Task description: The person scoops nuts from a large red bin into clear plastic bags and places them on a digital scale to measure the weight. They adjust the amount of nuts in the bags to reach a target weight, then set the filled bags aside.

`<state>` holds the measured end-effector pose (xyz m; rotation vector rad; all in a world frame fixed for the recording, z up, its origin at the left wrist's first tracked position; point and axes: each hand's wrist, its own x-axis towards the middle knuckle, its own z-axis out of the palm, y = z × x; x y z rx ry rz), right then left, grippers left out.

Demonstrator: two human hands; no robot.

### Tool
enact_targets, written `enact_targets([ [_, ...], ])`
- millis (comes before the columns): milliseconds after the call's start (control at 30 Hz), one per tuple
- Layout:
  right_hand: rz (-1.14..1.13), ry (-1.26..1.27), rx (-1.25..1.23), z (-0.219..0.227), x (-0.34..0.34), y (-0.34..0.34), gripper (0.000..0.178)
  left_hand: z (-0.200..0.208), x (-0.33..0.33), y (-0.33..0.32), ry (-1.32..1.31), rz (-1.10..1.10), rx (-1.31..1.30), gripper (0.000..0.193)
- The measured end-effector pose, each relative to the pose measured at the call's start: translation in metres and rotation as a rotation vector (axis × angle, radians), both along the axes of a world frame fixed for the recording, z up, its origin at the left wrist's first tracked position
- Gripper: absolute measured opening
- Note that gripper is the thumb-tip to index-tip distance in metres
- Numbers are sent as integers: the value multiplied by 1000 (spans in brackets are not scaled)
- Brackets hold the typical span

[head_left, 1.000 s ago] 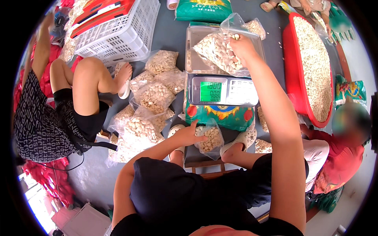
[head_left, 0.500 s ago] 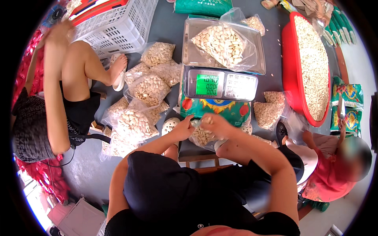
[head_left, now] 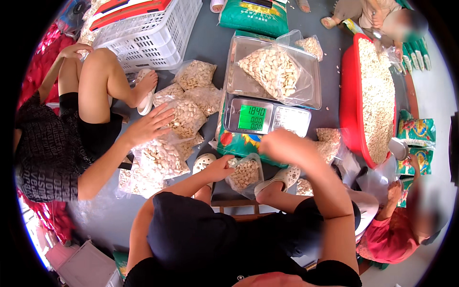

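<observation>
One bag of nuts [head_left: 245, 174] between left hand [head_left: 221, 168] and right hand [head_left: 287, 146].

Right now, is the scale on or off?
On. The scale has its green display lit with digits, and a bag of nuts lies on its tray.

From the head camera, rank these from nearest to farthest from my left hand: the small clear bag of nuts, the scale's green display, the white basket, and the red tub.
From the left hand:
1. Small clear bag of nuts, touching it, just to its right.
2. Green display, up and slightly right, on the scale.
3. White basket, far upper left.
4. Red tub, far right; too close to the basket to rank firmly.
</observation>
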<state>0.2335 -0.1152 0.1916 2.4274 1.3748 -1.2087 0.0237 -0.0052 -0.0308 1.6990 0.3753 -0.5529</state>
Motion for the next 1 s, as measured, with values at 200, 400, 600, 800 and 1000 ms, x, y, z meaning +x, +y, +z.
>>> enact_targets([
  [200,-136,-617,450,27,99,25,20,12,9,-2,83,-99,60,78],
  [400,-189,-705,678,-67,135,82,32,10,1,-1,27,-139,55,74],
  [600,-182,-764,555,-79,141,82,42,-4,-3,0,20,-108,0,66],
  [800,-211,-668,363,-82,150,86,37,-10,-4,-5,-17,-161,58,60],
  [1000,-495,-505,575,-60,151,80,34,-9,-2,-5,3,-187,45,60],
])
